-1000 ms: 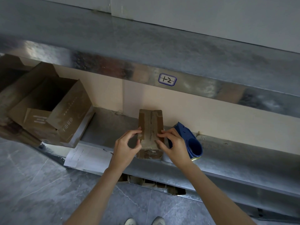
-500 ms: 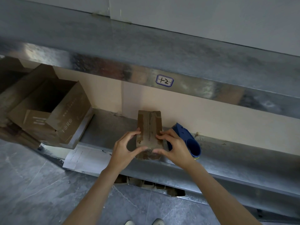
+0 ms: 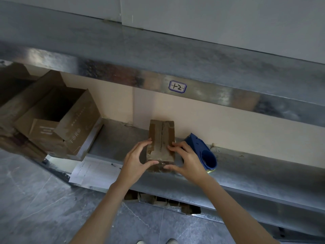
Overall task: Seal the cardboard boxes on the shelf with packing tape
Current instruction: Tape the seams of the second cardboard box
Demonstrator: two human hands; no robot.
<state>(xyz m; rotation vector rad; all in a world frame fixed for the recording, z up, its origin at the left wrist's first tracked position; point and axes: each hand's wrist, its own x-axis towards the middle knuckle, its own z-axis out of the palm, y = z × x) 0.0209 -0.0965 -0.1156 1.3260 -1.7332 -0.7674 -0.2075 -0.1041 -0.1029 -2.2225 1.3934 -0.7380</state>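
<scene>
A small closed cardboard box (image 3: 161,138) lies on the metal shelf (image 3: 246,164), its top flaps meeting at a dark centre seam with tape along it. My left hand (image 3: 136,163) grips its near left corner, fingers on the left edge, thumb across the front face. My right hand (image 3: 188,160) grips the near right corner, fingertips on the top, thumb pressing clear tape on the front. A blue tape dispenser (image 3: 204,152) lies on the shelf just right of my right hand.
An open cardboard box (image 3: 59,124) sits tilted at the shelf's left end, with more cardboard behind it. A white paper sheet (image 3: 93,173) hangs over the shelf edge. The upper shelf beam carries a label "1-2" (image 3: 177,87). More boxes (image 3: 158,199) show below.
Both thumbs have slid down from the box's top onto its front face and moved toward each other. The box and dispenser stay in place.
</scene>
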